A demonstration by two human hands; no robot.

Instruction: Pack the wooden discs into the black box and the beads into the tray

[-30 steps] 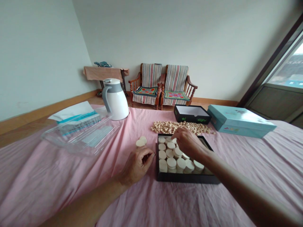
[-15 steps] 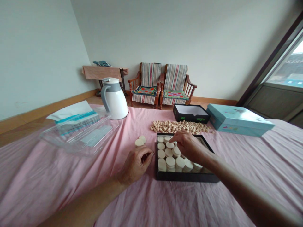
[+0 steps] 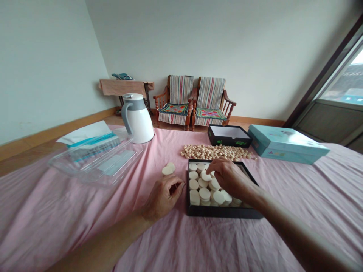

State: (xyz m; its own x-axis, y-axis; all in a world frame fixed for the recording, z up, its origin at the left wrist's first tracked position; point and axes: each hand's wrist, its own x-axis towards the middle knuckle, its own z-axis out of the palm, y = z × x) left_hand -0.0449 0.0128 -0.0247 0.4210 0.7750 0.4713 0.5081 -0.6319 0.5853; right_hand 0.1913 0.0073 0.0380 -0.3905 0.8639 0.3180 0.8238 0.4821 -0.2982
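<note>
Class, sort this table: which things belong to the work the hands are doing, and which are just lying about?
In hand: right hand on the discs in the black box; left hand beside it; two loose discs.
Lying about: jug, clear tub, blue box, small black box, heap of beads.

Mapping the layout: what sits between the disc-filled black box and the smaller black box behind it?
A heap of small tan balls, on the pink cloth; head view shows it.

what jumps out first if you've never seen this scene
A black box of pale round discs sits at the centre, right hand over them, left hand curled beside it. Behind lie a heap of small beige balls, a white jug further left and a teal box right.
</note>
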